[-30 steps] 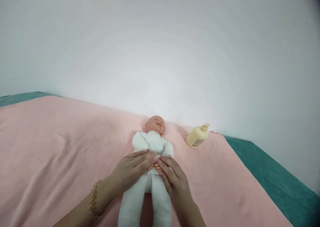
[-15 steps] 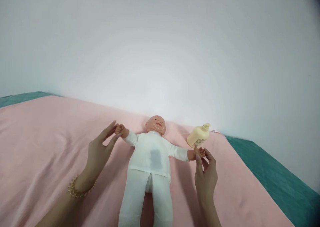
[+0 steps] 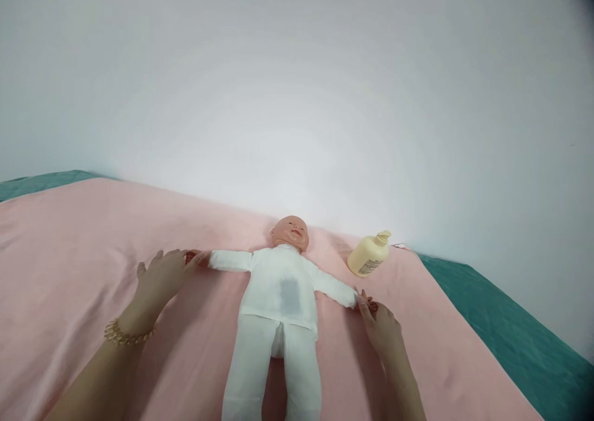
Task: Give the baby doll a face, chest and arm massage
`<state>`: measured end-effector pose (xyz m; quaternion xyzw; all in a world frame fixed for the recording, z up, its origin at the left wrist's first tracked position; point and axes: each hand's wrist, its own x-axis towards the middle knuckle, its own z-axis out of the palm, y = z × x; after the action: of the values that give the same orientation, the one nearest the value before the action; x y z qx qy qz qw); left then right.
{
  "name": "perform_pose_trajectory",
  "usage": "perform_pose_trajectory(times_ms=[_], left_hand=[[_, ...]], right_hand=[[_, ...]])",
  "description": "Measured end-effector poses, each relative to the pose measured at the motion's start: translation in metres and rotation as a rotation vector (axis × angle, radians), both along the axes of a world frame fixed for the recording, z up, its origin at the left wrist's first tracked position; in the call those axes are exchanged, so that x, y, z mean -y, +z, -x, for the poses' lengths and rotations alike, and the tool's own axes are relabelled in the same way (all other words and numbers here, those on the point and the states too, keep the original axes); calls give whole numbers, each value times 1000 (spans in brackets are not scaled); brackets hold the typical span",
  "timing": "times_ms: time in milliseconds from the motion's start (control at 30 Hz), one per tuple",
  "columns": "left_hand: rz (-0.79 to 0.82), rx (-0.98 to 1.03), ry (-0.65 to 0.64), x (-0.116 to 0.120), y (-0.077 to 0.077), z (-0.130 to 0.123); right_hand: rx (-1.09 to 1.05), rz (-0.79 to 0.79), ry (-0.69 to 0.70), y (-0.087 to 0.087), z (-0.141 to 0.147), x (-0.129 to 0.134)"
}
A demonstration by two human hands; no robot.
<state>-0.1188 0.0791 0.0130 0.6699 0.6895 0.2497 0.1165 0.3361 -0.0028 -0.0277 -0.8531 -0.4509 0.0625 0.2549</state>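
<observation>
A baby doll (image 3: 269, 285) in a white top and trousers lies on its back with both arms stretched out sideways. A grey patch shows on the front of its top. My left hand (image 3: 162, 280) holds the doll's hand on the left between thumb and fingers, the other fingers spread away from it. On the other side my right hand (image 3: 384, 331) has thumb and fingers around the doll's other hand, partly covering it. Just beyond that hand stands a pale yellow pump bottle (image 3: 369, 257), tilted in view, untouched.
A pink sheet (image 3: 464, 371) with soft creases lies under the doll. Green quilted cloth (image 3: 501, 303) shows past its edges at right and far left. A white wall (image 3: 297, 99) rises directly behind the doll's head.
Both doll arms have moved outward and lower, held by my hands. My left hand has shifted left and its fingers have spread; my right hand has moved slightly down.
</observation>
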Motion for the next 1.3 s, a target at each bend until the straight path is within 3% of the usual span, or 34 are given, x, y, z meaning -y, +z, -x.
perform_pose_trajectory(times_ms=[100,200,433,533,633,733,833,933,1067,1200,1300], left_hand=[[118,-22,47,3,1,0],[138,-26,57,2,-1,-1],[72,31,41,6,12,-8],[-83,19,54,11,14,-11],[-353,-43,55,10,8,-18],[-667,-63,-16,9,2,-30],[-880,-53,-144,13,3,-47],[-963,-19,-320,23,7,-65],[-940,44,-503,34,6,-84],[-896,61,-647,40,2,-95],[-876,45,-733,42,2,-101]], right_hand=[[32,-3,-10,-5,0,0],[-7,-41,-41,-3,0,0],[-394,-275,33,8,2,-3],[-500,-413,-31,17,15,1],[-522,-518,-28,29,33,7],[-509,-651,14,37,52,12],[-465,-754,72,38,67,14],[-361,-826,196,32,78,16],[-149,-930,474,26,91,19],[66,-969,757,29,104,22],[174,-959,894,34,115,22]])
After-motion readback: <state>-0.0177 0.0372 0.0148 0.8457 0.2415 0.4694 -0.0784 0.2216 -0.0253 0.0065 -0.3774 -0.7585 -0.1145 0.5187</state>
